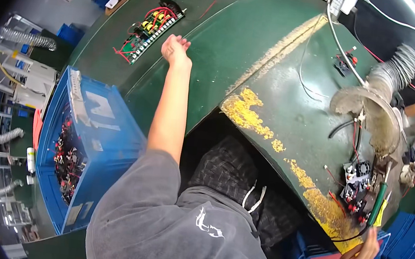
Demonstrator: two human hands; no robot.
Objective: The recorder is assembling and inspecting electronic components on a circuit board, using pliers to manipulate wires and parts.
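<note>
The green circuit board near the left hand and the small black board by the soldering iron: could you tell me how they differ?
The green circuit board is long and narrow, lying on the belt; the small black board is compact, sitting on the worn bench. The left hand reaches open toward the green one without touching it; the right hand holds a soldering iron over the black one. Both carry red wires.

The bench (pixel 238 45) has a dark green, smooth, slightly glossy top, worn through to rough yellow patches near its edge. The crate (pixel 108 138) is blue plastic, smooth with a dull sheen and pale paper labels. The circuit board (pixel 150 29) is green laminate with red plastic-sheathed wires. The hose (pixel 397 64) is ribbed and silvery, like metal foil. The soldering iron (pixel 378 202) has a green plastic grip. The sleeve (pixel 146 210) is matt grey cloth; the trousers (pixel 228 171) are dark checked fabric.
</note>
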